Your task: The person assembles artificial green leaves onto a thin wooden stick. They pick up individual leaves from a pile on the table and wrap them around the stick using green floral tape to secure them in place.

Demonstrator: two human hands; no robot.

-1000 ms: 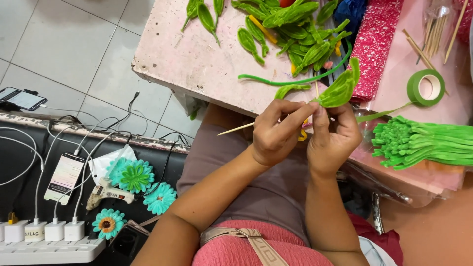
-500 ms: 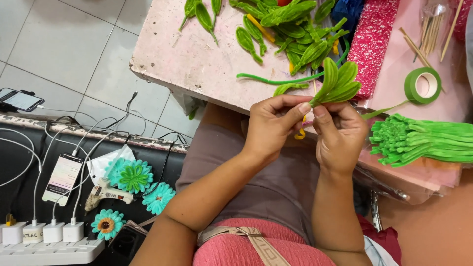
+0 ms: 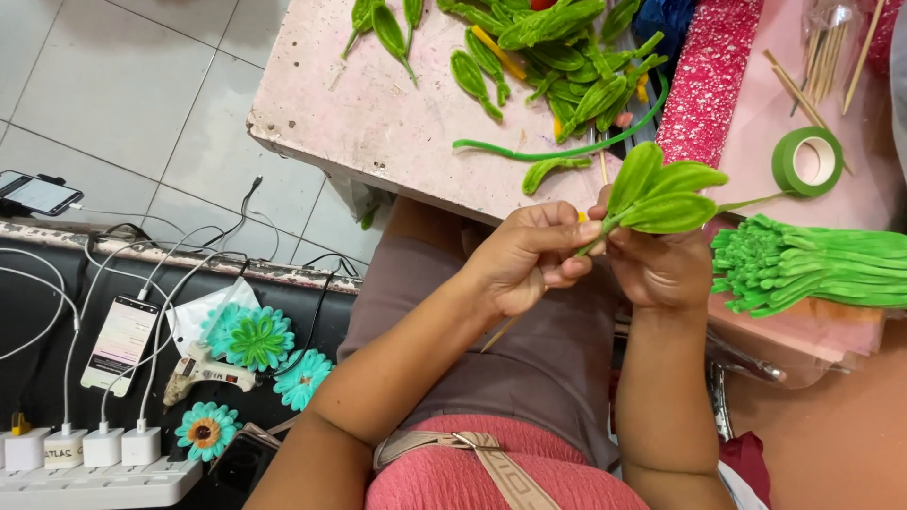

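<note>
A head-worn camera view looks down at 2 bare hands held together in the centre of the frame, above the lap and at the near edge of a pale pink desk [image 3: 378, 123].

A cluster of 3 bright green fuzzy pipe-cleaner leaves on a thin stem [image 3: 661, 194] is held between the hands, right of centre. The left hand [image 3: 524, 260] is closed around the stem just below the leaves, its fingers [image 3: 567, 231] curled tight, and a thin wooden stick juts out below the hand toward the lap. The right hand [image 3: 661, 269] is cupped behind the cluster, with the fingers pinched on its base; how far they close cannot be told, as the leaves hide the fingertips.

The step in hand appears to be the binding of leaves onto the stick. The next move would likely call for a steady pinch at the join while another leaf or a wrap is brought in.

In the upper middle of the frame a loose pile of green pipe-cleaner leaves [image 3: 557, 47] lies on the desk, with a long green pipe-cleaner strand [image 3: 557, 151] just below it. At the right edge, a roll of green floral tape [image 3: 806, 161] sits above a bundle of straight green pipe cleaners [image 3: 812, 274]. In the lower left, teal fuzzy flowers [image 3: 255, 335] lie beside a glue gun [image 3: 203, 370] and charging phones.
</note>
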